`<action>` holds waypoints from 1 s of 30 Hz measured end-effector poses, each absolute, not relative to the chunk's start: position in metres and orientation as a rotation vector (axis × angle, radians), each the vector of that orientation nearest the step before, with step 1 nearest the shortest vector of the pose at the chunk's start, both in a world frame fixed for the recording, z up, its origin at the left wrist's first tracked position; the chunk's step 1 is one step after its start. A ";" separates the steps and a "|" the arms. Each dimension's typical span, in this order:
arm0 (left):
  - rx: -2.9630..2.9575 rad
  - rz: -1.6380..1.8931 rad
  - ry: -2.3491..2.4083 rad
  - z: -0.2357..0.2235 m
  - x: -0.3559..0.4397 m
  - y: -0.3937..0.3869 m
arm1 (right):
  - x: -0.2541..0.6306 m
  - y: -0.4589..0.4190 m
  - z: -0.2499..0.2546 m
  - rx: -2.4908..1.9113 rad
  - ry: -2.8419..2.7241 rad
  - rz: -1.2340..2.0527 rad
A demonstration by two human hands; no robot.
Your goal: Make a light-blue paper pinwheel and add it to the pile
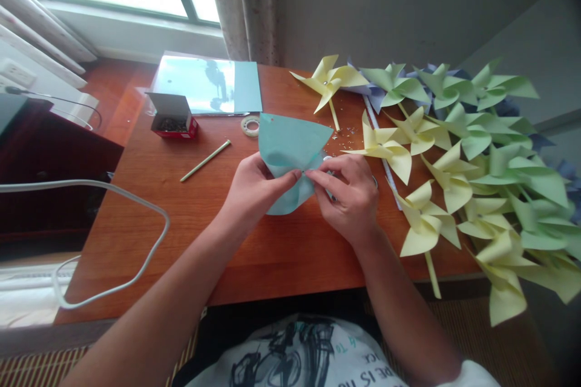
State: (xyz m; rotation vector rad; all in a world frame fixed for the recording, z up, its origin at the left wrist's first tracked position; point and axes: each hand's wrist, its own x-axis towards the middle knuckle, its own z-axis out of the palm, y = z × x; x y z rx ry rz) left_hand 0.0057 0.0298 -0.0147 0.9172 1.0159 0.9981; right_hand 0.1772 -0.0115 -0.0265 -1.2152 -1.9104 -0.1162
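A light blue paper pinwheel (293, 136), its points partly folded in, is held up over the table between my two hands. My left hand (261, 180) grips it from the left, with the thumb pressed at the centre. My right hand (347, 190) pinches at that same centre from the right; any small pin between its fingertips is too small to make out. Just beyond the paper lies a roll of clear tape (250, 126). A pale green paper stick (206, 161) rests on the table to the left.
An open red box of small dark fasteners (175, 127) stands at the left, before a pack of blue paper (247, 81). Several yellow pinwheels (422, 214) and green pinwheels (472, 133) crowd the right side. A white cable (149, 208) loops over the left edge.
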 end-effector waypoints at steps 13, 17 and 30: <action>1.606 0.887 1.122 -0.024 0.005 0.026 | 0.176 -0.017 -0.018 -1.341 -1.600 0.163; 1.870 0.791 1.155 -0.020 0.009 0.021 | 0.175 -0.018 -0.021 -1.407 -1.508 0.322; 1.834 0.804 1.182 -0.021 0.005 0.023 | 0.175 -0.019 -0.010 -1.350 -1.398 0.372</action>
